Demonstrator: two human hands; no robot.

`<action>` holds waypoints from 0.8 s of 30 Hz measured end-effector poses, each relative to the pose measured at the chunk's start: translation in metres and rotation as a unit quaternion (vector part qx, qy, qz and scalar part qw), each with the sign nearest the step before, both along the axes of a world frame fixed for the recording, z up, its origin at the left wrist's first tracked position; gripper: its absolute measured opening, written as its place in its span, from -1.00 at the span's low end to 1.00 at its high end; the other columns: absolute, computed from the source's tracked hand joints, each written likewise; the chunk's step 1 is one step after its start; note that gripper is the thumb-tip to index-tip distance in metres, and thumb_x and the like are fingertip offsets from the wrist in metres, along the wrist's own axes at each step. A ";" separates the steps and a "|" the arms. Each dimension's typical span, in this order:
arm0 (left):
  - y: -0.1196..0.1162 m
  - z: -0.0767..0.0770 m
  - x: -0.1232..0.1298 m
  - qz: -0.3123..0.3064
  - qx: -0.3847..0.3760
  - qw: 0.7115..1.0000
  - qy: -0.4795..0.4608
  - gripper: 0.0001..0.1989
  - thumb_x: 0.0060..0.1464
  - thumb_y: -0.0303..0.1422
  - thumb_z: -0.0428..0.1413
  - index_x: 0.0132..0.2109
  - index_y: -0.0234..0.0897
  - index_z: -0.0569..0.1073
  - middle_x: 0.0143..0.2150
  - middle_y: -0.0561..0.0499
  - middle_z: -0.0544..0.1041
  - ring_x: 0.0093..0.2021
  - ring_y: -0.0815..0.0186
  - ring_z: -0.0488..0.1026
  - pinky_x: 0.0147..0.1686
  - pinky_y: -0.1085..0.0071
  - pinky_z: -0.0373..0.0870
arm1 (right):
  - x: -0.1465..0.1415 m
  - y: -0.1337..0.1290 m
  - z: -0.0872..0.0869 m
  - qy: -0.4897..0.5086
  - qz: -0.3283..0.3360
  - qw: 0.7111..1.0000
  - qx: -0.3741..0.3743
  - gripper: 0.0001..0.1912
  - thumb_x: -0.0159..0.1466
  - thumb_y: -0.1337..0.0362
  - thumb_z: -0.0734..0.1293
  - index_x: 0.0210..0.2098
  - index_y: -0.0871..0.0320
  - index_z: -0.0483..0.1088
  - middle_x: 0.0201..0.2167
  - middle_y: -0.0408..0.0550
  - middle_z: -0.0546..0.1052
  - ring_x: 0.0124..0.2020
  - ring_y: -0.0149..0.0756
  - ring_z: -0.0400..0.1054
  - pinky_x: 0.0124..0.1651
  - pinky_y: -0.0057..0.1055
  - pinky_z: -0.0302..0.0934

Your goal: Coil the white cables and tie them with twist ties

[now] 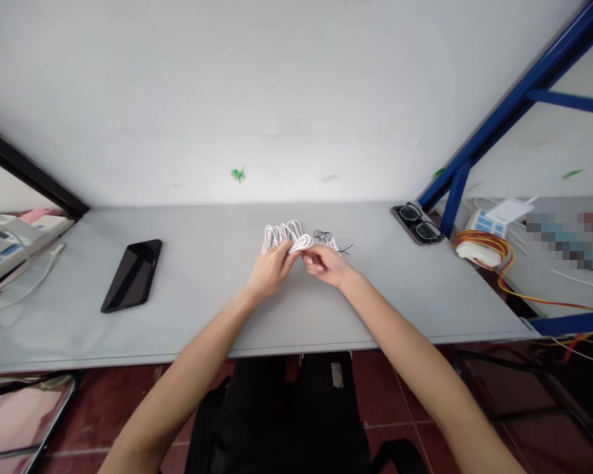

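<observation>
A coiled white cable (301, 243) is held up over the grey table between my two hands. My left hand (271, 270) grips its near left side, thumb and fingers closed on the loops. At the coil's right end my right hand (327, 263) has its fingers curled in and pinched on it; the exact grip point is partly hidden. Just behind my left hand lie more bundled white cables (281, 232), side by side on the table. Thin black ties (322, 235) lie beyond my right hand, next to a small white piece (332, 243) half covered by it.
A black smartphone (132, 275) lies on the left of the grey table (202, 237). Eyeglasses (427, 230) rest on a dark phone-like object at the back right. Past the blue frame (457, 197) sits a power strip with red and yellow wires (484, 243). A white wall stands behind.
</observation>
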State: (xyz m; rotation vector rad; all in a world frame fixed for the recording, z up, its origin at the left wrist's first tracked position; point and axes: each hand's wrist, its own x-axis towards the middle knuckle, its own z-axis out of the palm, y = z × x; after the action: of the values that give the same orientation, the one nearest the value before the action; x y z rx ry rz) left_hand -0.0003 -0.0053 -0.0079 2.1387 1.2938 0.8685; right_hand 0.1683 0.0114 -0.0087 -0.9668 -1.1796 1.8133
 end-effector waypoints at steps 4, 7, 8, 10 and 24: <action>0.002 -0.004 0.001 -0.003 -0.064 0.990 -0.122 -0.50 0.28 0.07 -0.21 -0.39 -0.25 0.24 -0.49 0.05 0.25 -0.49 0.38 0.16 -0.43 0.40 0.08 | 0.000 -0.006 -0.002 -0.161 -0.072 0.958 0.227 -0.80 0.26 0.15 0.28 -0.28 0.15 0.40 -0.45 -0.12 0.47 -0.55 -0.45 0.23 -0.48 -0.45 0.07; 0.003 -0.003 0.001 -0.012 -0.146 0.965 -0.218 -0.45 0.24 0.12 -0.20 -0.46 -0.25 0.15 -0.53 0.08 0.15 -0.53 0.42 0.07 -0.49 0.42 0.05 | 0.003 -0.007 -0.005 -0.310 -0.125 0.839 0.430 -0.78 0.31 0.16 0.30 -0.11 0.11 0.41 -0.24 -0.04 0.54 -0.34 -0.34 0.38 -0.31 -0.41 0.18; 0.003 -0.002 0.000 -0.014 -0.177 0.954 -0.243 -0.45 0.24 0.13 -0.19 -0.47 -0.25 0.13 -0.54 0.09 0.12 -0.54 0.43 0.04 -0.51 0.42 0.03 | 0.004 -0.007 -0.006 -0.348 -0.128 0.791 0.486 -0.80 0.33 0.17 0.29 -0.12 0.10 0.43 -0.22 -0.03 0.55 -0.31 -0.33 0.39 -0.30 -0.41 0.17; 0.003 0.000 -0.001 -0.021 -0.233 0.932 -0.275 -0.45 0.24 0.13 -0.18 -0.47 -0.24 0.13 -0.55 0.10 0.09 -0.56 0.44 0.00 -0.54 0.42 -0.01 | 0.008 -0.005 -0.007 -0.408 -0.123 0.706 0.566 -0.82 0.37 0.22 0.23 -0.22 0.10 0.46 -0.30 -0.05 0.55 -0.33 -0.34 0.38 -0.31 -0.41 0.13; -0.004 0.007 -0.008 -0.012 0.032 0.995 0.095 -0.66 0.32 -0.08 -0.18 -0.21 -0.24 0.28 -0.34 -0.05 0.38 -0.38 0.25 0.33 -0.40 0.38 0.13 | 0.008 -0.002 0.003 -0.036 0.046 0.997 0.052 -0.82 0.10 0.17 0.35 -0.46 0.16 0.35 -0.70 -0.30 0.19 -0.70 -0.55 -0.13 -0.60 -0.46 -0.22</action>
State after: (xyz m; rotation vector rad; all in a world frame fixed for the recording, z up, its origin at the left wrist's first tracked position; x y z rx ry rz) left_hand -0.0079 -0.0093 -0.0011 2.3289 1.3450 0.7208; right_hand 0.1763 0.0096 -0.0054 -0.9375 -1.3691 1.7825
